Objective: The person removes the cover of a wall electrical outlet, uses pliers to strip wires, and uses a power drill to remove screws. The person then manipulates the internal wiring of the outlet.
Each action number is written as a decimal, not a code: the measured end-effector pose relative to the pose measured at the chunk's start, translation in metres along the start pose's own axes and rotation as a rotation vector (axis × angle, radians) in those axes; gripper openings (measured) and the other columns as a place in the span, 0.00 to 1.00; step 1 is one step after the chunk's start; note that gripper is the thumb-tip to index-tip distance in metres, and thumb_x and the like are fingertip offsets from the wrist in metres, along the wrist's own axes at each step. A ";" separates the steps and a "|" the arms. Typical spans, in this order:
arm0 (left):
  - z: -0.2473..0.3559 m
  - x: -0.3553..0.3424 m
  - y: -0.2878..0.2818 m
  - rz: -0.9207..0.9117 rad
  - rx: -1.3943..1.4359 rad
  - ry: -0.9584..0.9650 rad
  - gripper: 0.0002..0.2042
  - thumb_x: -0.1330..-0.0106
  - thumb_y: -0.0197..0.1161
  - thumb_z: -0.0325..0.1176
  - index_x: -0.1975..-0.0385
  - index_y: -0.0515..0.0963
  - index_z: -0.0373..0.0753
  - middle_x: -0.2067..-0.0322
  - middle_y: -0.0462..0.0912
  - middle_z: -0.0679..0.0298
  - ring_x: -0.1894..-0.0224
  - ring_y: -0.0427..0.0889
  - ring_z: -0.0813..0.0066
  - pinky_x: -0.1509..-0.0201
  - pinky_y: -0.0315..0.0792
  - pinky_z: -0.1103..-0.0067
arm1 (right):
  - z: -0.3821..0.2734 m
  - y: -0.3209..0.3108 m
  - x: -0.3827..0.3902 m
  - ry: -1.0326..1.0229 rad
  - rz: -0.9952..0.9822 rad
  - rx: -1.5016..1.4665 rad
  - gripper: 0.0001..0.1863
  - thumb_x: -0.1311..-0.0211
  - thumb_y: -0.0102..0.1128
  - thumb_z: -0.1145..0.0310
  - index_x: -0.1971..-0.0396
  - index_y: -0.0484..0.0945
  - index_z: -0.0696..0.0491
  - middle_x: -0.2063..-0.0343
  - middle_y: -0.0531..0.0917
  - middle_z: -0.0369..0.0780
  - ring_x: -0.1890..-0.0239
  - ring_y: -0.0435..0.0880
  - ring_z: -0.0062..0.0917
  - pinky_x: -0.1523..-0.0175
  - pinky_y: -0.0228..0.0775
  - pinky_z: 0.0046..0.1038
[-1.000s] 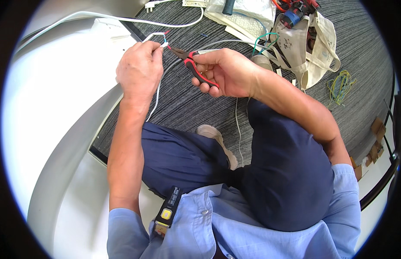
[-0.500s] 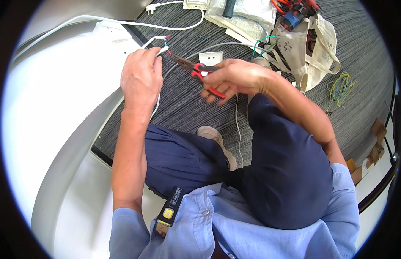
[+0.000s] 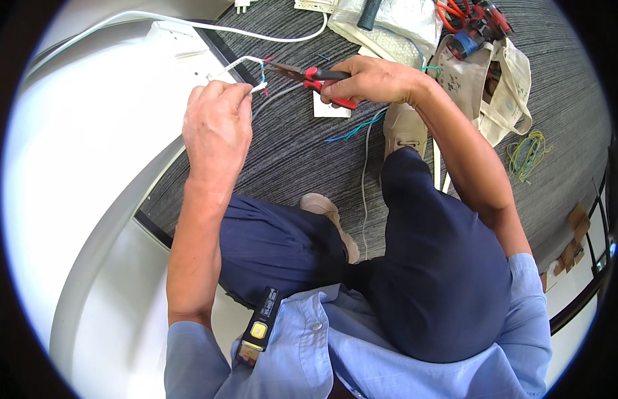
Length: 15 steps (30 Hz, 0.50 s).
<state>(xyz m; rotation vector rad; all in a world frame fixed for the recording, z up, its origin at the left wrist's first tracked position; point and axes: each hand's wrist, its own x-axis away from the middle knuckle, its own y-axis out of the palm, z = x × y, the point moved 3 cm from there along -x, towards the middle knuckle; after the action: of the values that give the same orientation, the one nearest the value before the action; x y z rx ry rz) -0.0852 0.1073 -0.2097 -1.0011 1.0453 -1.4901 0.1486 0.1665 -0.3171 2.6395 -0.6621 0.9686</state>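
My left hand [image 3: 218,130] pinches a white cable end [image 3: 258,88], whose thin red and blue wires stick out past my fingers. A second white cable [image 3: 237,62] comes from the wall side, and its bared coloured wires [image 3: 263,69] meet those of the held cable. My right hand [image 3: 370,80] grips long-nose pliers [image 3: 314,77] with red and black handles. The dark jaws point left and reach the upper wires; whether they clamp them is too small to tell. Partly behind the pliers lies a white socket plate [image 3: 331,108] on the carpet.
A cream tote bag [image 3: 511,86] and a red-and-black power tool [image 3: 470,41] lie at the upper right. Beside them is a plastic-wrapped package [image 3: 408,23]. Yellow-green wire [image 3: 527,156] is coiled on the carpet [image 3: 295,159]. The white wall [image 3: 89,146] borders my left side.
The pliers have moved from the held cable's wires up to the wires by the second cable, and their handles are closer together. My left hand still pinches the cable.
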 end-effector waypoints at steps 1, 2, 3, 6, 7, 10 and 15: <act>0.000 0.000 0.000 -0.006 -0.005 -0.008 0.06 0.37 0.70 0.26 0.62 0.89 0.39 0.65 0.85 0.61 0.60 0.81 0.58 0.53 0.77 0.66 | 0.000 -0.002 -0.002 0.010 -0.009 0.021 0.23 0.39 0.69 0.48 0.60 0.88 0.55 0.74 0.80 0.35 0.69 0.77 0.23 0.61 0.68 0.29; -0.001 0.000 -0.001 -0.015 -0.010 -0.015 0.06 0.37 0.70 0.26 0.62 0.89 0.39 0.65 0.85 0.61 0.60 0.81 0.58 0.53 0.77 0.66 | 0.001 -0.004 -0.004 0.021 -0.019 0.039 0.23 0.40 0.69 0.48 0.61 0.88 0.55 0.74 0.80 0.35 0.68 0.77 0.23 0.61 0.68 0.29; 0.000 0.001 -0.001 -0.009 0.003 -0.013 0.06 0.37 0.70 0.26 0.63 0.89 0.39 0.65 0.85 0.61 0.60 0.81 0.58 0.53 0.77 0.66 | 0.002 -0.005 -0.005 0.040 -0.020 0.068 0.24 0.40 0.69 0.47 0.61 0.88 0.55 0.74 0.80 0.35 0.68 0.77 0.23 0.61 0.68 0.29; 0.000 0.000 -0.001 0.007 0.036 -0.008 0.05 0.37 0.70 0.26 0.63 0.89 0.39 0.65 0.85 0.61 0.60 0.81 0.58 0.53 0.77 0.66 | 0.000 -0.002 -0.006 0.032 -0.052 0.013 0.24 0.41 0.69 0.46 0.61 0.88 0.55 0.73 0.81 0.34 0.68 0.77 0.24 0.61 0.67 0.29; -0.001 0.000 -0.001 0.009 0.045 -0.013 0.05 0.37 0.70 0.27 0.63 0.89 0.39 0.64 0.85 0.61 0.60 0.81 0.58 0.53 0.77 0.66 | -0.002 -0.001 -0.006 0.018 -0.058 -0.016 0.24 0.41 0.69 0.46 0.61 0.88 0.55 0.73 0.80 0.34 0.69 0.77 0.24 0.61 0.67 0.29; -0.001 -0.001 0.001 0.011 0.051 -0.010 0.06 0.37 0.70 0.27 0.62 0.89 0.38 0.64 0.86 0.62 0.60 0.81 0.58 0.53 0.77 0.66 | -0.009 0.003 -0.013 -0.044 -0.032 0.061 0.24 0.41 0.69 0.47 0.61 0.88 0.55 0.74 0.80 0.34 0.69 0.76 0.23 0.62 0.66 0.30; -0.004 0.001 0.000 -0.003 0.082 -0.016 0.06 0.37 0.69 0.26 0.62 0.89 0.37 0.63 0.86 0.61 0.59 0.82 0.58 0.52 0.77 0.66 | -0.012 0.004 -0.024 -0.014 -0.063 -0.017 0.22 0.39 0.69 0.49 0.62 0.88 0.55 0.75 0.80 0.33 0.74 0.75 0.19 0.67 0.66 0.27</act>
<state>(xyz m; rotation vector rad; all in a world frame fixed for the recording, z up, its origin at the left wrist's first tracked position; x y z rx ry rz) -0.0893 0.1065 -0.2109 -0.9556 0.9644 -1.5129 0.1242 0.1751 -0.3235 2.6380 -0.5839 0.9234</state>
